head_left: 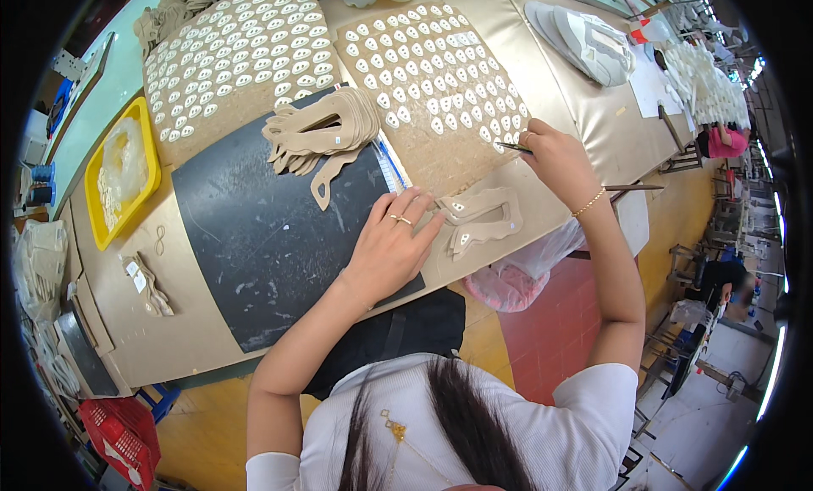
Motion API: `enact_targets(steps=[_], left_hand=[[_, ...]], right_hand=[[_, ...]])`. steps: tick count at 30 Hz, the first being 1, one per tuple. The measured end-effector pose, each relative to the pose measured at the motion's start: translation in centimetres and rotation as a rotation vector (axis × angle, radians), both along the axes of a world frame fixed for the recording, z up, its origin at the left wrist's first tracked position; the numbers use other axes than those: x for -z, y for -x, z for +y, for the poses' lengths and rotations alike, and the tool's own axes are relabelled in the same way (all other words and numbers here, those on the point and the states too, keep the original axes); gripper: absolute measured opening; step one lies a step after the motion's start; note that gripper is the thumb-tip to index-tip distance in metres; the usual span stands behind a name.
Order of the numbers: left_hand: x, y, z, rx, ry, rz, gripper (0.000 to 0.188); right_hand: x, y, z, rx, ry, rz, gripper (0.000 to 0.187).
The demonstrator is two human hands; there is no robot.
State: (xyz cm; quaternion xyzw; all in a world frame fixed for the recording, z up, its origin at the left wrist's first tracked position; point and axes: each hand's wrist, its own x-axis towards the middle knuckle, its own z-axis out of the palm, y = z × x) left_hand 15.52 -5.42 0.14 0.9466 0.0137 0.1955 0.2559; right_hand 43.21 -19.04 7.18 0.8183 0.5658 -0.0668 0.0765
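My right hand (555,157) grips slim dark tweezers (514,147), their tips among small white teardrop-shaped pieces (487,134) on a brown board (436,157). My left hand (394,245) lies palm down with fingers stretched over the right edge of a black mat (254,245). Its fingertips reach the end of a beige U-shaped shoe part (500,205), which lies flat on the table between my hands. Whether they press on that part is hard to see. A fanned stack of similar beige shoe parts (326,123) sits on the mat, beyond my left hand.
A second board (229,93) with rows of white pieces lies at the far left. A yellow tray (154,173) holds a plastic bag and small pieces. Grey-white shoes (584,46) stand at the far right. A blue pen (392,162) lies beside the stack; a red basket (118,436) stands below left.
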Motion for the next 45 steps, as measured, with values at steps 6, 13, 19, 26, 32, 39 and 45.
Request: enact_targets(steps=[6,13,19,26,32,39,45], left_hand=[[1.1,-0.1,0.1,-0.032,-0.003,0.052,0.036],[1.1,-0.2,-0.1,-0.050,-0.021,0.059,0.035],[1.2,-0.2,-0.2,-0.058,-0.029,0.056,0.034],[1.2,-0.2,-0.2,-0.059,-0.020,0.058,0.034],[1.3,-0.2,-0.3,-0.063,-0.026,0.051,0.035],[1.4,-0.2,-0.2,-0.063,-0.020,0.057,0.034],[1.4,-0.3,-0.2,-0.054,-0.040,0.060,0.030]], right_hand=[[-0.6,0.8,1.6,0.062,-0.006,0.050,0.024],[-0.7,-0.3,1.1,-0.121,0.012,-0.140,0.023],[0.3,-1.3,0.7,-0.228,0.086,-0.172,0.022],[0.3,-1.3,1.4,-0.271,0.102,-0.194,0.015],[0.4,-1.6,2.1,-0.300,0.118,-0.166,0.015],[0.8,-2.7,2.8,-0.228,0.198,-0.030,0.019],[1.3,-4.4,2.4,0.124,0.130,0.479,0.029]])
